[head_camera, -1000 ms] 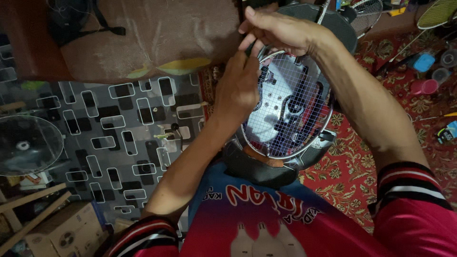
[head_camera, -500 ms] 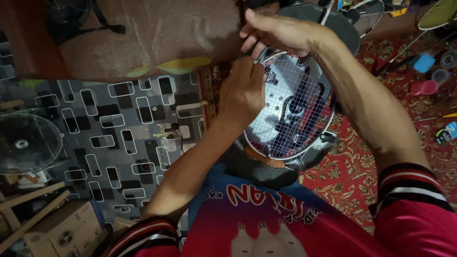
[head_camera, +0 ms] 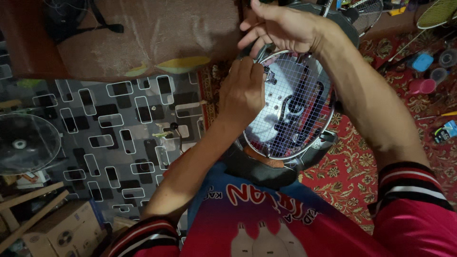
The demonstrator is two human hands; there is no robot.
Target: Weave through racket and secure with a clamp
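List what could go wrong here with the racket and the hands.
The left hand presses on the strung bed of the racket at its rim; a slip might shift strings. The right hand pinches at the top of the frame, and fingers may get nipped by taut string. The dim light makes crossings easy to misread.

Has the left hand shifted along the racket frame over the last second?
No. The left hand stays at the upper left rim of the racket, fingers pinching by the strings, as before; only the camera view drifted slightly.

Red jersey [head_camera: 266, 223]; black-and-white striped sleeve cuffs [head_camera: 409, 183]; bare forearms
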